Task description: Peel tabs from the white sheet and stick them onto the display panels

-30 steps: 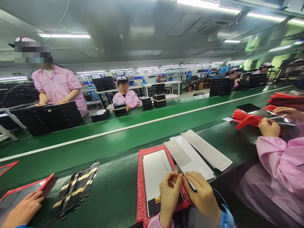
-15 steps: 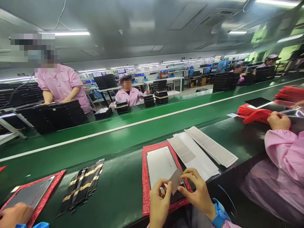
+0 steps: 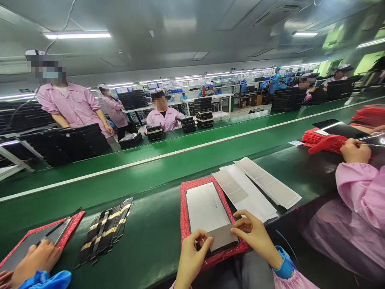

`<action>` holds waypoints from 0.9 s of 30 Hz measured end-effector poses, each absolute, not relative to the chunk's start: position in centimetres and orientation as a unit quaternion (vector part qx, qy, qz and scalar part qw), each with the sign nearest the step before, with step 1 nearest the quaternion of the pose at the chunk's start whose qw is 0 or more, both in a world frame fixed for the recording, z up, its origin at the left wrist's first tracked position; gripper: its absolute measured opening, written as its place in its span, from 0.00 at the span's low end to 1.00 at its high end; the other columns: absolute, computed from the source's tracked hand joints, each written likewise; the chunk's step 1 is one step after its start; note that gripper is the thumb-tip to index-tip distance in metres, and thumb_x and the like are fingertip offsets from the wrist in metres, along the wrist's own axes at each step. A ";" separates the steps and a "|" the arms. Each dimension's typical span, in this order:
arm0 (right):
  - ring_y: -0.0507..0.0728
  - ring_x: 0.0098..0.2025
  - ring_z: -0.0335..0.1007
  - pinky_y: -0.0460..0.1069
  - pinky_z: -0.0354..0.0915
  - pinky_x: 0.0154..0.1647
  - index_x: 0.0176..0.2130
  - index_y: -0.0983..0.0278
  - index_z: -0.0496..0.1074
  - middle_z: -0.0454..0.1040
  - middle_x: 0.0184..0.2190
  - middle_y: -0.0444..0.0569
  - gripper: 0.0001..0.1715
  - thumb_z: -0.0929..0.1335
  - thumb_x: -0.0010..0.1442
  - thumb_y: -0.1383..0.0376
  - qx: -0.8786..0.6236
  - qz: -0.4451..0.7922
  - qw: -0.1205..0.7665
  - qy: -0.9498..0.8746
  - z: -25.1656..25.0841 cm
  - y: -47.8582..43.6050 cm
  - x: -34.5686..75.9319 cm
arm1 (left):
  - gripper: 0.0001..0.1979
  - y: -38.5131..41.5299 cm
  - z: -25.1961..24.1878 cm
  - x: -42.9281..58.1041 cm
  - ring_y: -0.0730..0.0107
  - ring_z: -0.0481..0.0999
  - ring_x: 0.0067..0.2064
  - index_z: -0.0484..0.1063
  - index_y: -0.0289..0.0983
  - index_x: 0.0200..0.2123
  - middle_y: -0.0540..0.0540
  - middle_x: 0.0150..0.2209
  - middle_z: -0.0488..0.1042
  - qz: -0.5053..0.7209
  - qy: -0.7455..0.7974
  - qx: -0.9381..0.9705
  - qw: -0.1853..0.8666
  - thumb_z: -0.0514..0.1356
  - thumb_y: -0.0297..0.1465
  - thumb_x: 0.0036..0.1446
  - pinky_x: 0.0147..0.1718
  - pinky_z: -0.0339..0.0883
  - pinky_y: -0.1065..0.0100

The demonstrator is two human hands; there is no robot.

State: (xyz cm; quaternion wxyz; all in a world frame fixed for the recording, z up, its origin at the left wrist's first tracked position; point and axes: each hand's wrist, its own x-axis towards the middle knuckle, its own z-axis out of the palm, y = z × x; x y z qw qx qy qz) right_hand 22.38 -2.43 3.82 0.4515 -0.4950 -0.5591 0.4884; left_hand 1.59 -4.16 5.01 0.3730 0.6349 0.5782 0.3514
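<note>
- Your dark green tabletop [image 3: 150, 237] runs across in front of you.
- One red-edged mat [image 3: 184, 224] lies on it, three white paper strips [image 3: 255, 186] just beside.
- One pale rectangular display panel [image 3: 206, 210] sits on the mat.
- One grey rectangular film [image 3: 222, 237] lies on the panel's lower end.
- Your left hand [image 3: 192, 255] and right hand [image 3: 255, 235] spread either side of it, pinching nothing.

White sheets [image 3: 255, 186] and gold-striped black strips [image 3: 104, 230] lie on the bench [image 3: 156, 245]; black panels [image 3: 66, 144] stack beyond the green conveyor [image 3: 120, 176].
</note>
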 end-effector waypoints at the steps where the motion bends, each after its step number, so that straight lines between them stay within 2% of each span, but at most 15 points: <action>1: 0.52 0.29 0.71 0.47 0.68 0.32 0.41 0.62 0.62 0.73 0.26 0.43 0.20 0.70 0.47 0.63 -0.490 0.499 0.445 -0.559 3.8 -2.5 22.5 | 0.12 -4.1 4.8 1.4 0.74 0.63 0.24 0.69 0.36 0.23 0.52 0.20 0.67 0.346 0.579 0.636 0.376 0.57 0.38 0.52 0.24 0.55 0.75; 14: 0.51 0.32 0.69 0.49 0.68 0.35 0.46 0.62 0.61 0.69 0.29 0.42 0.24 0.68 0.49 0.62 -0.470 0.511 0.408 -0.593 2.1 -2.4 23.2 | 0.09 -4.1 4.4 2.0 0.72 0.66 0.25 0.71 0.35 0.24 0.50 0.22 0.72 0.300 0.600 0.633 0.386 0.59 0.35 0.48 0.25 0.58 0.73; 27: 0.51 0.32 0.69 0.46 0.65 0.32 0.44 0.62 0.63 0.70 0.29 0.42 0.20 0.68 0.50 0.64 -0.472 0.492 0.404 -0.610 2.1 -2.5 23.2 | 0.07 -4.0 4.0 1.9 0.70 0.68 0.25 0.71 0.35 0.24 0.49 0.22 0.72 0.292 0.603 0.644 0.369 0.59 0.34 0.48 0.25 0.59 0.72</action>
